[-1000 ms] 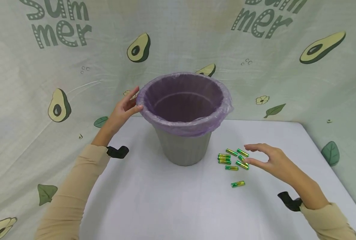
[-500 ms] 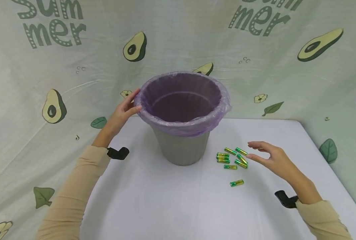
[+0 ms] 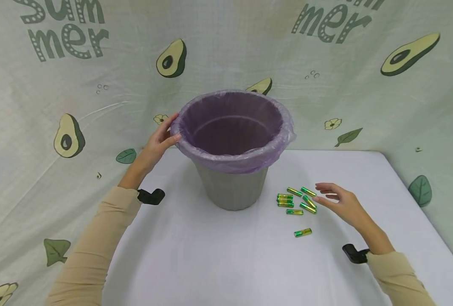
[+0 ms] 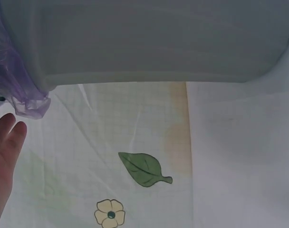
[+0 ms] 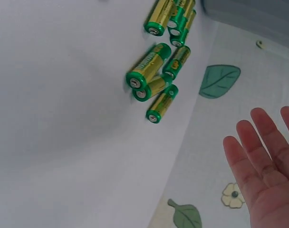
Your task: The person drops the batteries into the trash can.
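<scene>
A grey bin (image 3: 232, 187) stands on the white table, lined with a purple plastic bag (image 3: 234, 163) folded over its rim. My left hand (image 3: 158, 142) rests against the left side of that rim, thumb and fingers spread and fairly straight. Several green-and-gold batteries (image 3: 295, 212) lie loose to the right of the bin, some side by side. Just right of them is my right hand (image 3: 341, 202), thumb and fingers apart with nothing between them. The right wrist view shows its fingers (image 5: 258, 156) extended, away from the batteries (image 5: 147, 66).
One battery (image 3: 303, 232) lies apart, nearer the front. Behind the white table (image 3: 211, 263) hangs a pale cloth (image 3: 218, 51) printed with avocados and leaves. A black wrist strap mount (image 3: 151, 196) juts from the left sleeve, another mount (image 3: 355, 253) from the right.
My right hand has drawn back slightly to the right from the batteries, its thumb no longer overlapping them as before. The left hand stays at the bin's rim.
</scene>
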Motion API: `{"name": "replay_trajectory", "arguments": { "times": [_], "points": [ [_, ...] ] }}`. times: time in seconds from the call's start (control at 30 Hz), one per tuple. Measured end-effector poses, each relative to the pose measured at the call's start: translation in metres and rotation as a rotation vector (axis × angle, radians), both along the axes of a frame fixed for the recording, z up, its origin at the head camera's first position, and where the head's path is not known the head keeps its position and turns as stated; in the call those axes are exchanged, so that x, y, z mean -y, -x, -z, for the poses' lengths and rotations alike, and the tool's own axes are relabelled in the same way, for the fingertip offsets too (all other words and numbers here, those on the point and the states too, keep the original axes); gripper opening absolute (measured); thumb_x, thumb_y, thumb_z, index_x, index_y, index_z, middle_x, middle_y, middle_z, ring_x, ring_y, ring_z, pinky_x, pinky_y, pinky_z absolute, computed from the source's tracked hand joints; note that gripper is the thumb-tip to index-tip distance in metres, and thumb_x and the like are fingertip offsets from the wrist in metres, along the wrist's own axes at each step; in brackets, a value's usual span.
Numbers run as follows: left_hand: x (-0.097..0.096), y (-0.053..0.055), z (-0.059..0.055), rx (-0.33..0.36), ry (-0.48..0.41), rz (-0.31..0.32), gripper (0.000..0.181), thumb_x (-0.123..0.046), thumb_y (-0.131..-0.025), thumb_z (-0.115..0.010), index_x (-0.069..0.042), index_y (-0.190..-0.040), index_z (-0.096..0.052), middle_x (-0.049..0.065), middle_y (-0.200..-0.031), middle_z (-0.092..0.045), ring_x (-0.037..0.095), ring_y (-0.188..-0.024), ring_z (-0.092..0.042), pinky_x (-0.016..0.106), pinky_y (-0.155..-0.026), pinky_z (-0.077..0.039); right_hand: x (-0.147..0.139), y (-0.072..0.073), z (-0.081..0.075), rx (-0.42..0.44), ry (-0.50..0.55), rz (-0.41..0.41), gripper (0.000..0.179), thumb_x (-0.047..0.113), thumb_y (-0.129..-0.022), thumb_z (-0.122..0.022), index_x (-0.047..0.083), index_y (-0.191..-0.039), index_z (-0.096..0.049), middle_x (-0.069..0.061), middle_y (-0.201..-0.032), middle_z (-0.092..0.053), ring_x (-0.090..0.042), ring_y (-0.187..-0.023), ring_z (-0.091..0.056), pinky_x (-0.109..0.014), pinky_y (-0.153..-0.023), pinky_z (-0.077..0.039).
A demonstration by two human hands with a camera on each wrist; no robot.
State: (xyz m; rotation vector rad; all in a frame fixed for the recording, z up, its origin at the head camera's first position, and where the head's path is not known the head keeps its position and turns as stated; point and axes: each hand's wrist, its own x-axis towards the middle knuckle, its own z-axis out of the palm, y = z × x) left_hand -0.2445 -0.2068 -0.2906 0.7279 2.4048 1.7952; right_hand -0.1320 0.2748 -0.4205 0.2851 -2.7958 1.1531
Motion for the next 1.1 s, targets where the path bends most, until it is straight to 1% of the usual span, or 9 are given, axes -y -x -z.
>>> {"name": "replay_trajectory", "arguments": {
  "times": [0.1, 0.17, 0.27, 0.5, 0.6, 0.7, 0.8, 0.97, 1.1],
  "points": [
    [-0.001, 0.0, 0.001, -0.002, -0.002, 0.002, 0.061, -0.018, -0.093, -0.046, -0.021, -0.149, -0.021, 0.003, -0.153, -0.023, 0.027, -0.135, -0.032, 0.026, -0.1, -0.037, -0.002, 0.002, 0.008, 0.054, -0.01, 0.026, 0.047, 0.028, -0.089, -0.061, 0.002, -0.127, -0.051, -0.018, -0.124, -0.057, -0.024, -0.109, -0.053, -0.017, -0.086, -0.045],
    [0.0, 0.0, 0.001, -0.003, -0.006, 0.003, 0.061, -0.017, -0.093, -0.046, -0.021, -0.149, -0.02, 0.004, -0.153, -0.023, 0.028, -0.135, -0.032, 0.022, -0.097, -0.038, -0.003, 0.002, 0.014, 0.084, -0.01, 0.034, 0.047, 0.029, -0.09, -0.06, 0.001, -0.127, -0.051, -0.019, -0.125, -0.056, -0.032, -0.111, -0.052, -0.026, -0.088, -0.046],
    [0.0, 0.0, 0.0, -0.01, -0.009, 0.002, 0.061, -0.016, -0.093, -0.045, -0.02, -0.149, -0.021, 0.005, -0.153, -0.023, 0.028, -0.134, -0.034, 0.018, -0.094, -0.04, -0.005, 0.002, 0.021, 0.124, -0.013, 0.051, 0.048, 0.03, -0.091, -0.059, 0.0, -0.127, -0.05, -0.02, -0.126, -0.055, -0.034, -0.112, -0.052, -0.038, -0.089, -0.046],
    [0.002, 0.0, -0.001, -0.008, -0.009, 0.003, 0.062, -0.016, -0.093, -0.046, -0.02, -0.149, -0.021, 0.006, -0.152, -0.024, 0.026, -0.131, -0.036, 0.015, -0.092, -0.04, -0.005, 0.002, 0.035, 0.184, 0.003, 0.089, 0.047, 0.029, -0.091, -0.059, -0.001, -0.126, -0.05, -0.022, -0.124, -0.055, -0.036, -0.111, -0.052, -0.048, -0.09, -0.046],
    [0.002, 0.0, -0.001, -0.005, -0.013, 0.003, 0.062, -0.015, -0.093, -0.046, -0.019, -0.149, -0.021, 0.006, -0.152, -0.024, 0.025, -0.131, -0.037, 0.015, -0.092, -0.04, -0.005, 0.001, 0.04, 0.207, 0.008, 0.1, 0.047, 0.027, -0.09, -0.06, -0.001, -0.126, -0.051, -0.023, -0.122, -0.056, -0.036, -0.109, -0.053, -0.046, -0.087, -0.048],
    [0.001, 0.0, -0.001, -0.005, -0.01, 0.008, 0.062, -0.015, -0.093, -0.046, -0.019, -0.149, -0.021, 0.006, -0.152, -0.024, 0.025, -0.131, -0.036, 0.015, -0.092, -0.04, -0.006, 0.0, 0.045, 0.235, 0.004, 0.114, 0.046, 0.026, -0.089, -0.062, -0.002, -0.125, -0.053, -0.023, -0.118, -0.058, -0.035, -0.105, -0.055, -0.037, -0.079, -0.049],
    [0.001, 0.0, 0.0, -0.004, -0.013, 0.012, 0.062, -0.015, -0.093, -0.046, -0.018, -0.149, -0.021, 0.007, -0.152, -0.024, 0.025, -0.131, -0.037, 0.015, -0.093, -0.04, -0.006, 0.0, 0.05, 0.259, 0.001, 0.126, 0.046, 0.027, -0.088, -0.062, -0.001, -0.124, -0.054, -0.022, -0.114, -0.06, -0.033, -0.101, -0.056, -0.029, -0.073, -0.046],
    [0.001, 0.002, 0.0, 0.0, -0.022, 0.01, 0.062, -0.015, -0.093, -0.047, -0.018, -0.149, -0.022, 0.007, -0.152, -0.025, 0.022, -0.129, -0.039, 0.016, -0.093, -0.039, -0.003, 0.001, 0.057, 0.266, -0.002, 0.147, 0.042, 0.026, -0.087, -0.064, -0.001, -0.119, -0.057, -0.018, -0.106, -0.062, -0.024, -0.093, -0.056, -0.026, -0.068, -0.045],
    [0.001, 0.003, 0.0, -0.001, -0.017, 0.011, 0.062, -0.015, -0.092, -0.046, -0.018, -0.149, -0.021, 0.007, -0.152, -0.024, 0.024, -0.13, -0.038, 0.016, -0.093, -0.04, -0.001, 0.002, 0.061, 0.275, 0.002, 0.149, 0.038, 0.022, -0.085, -0.067, -0.001, -0.114, -0.06, -0.013, -0.098, -0.063, -0.017, -0.084, -0.053, -0.022, -0.064, -0.044]
  ]
}}
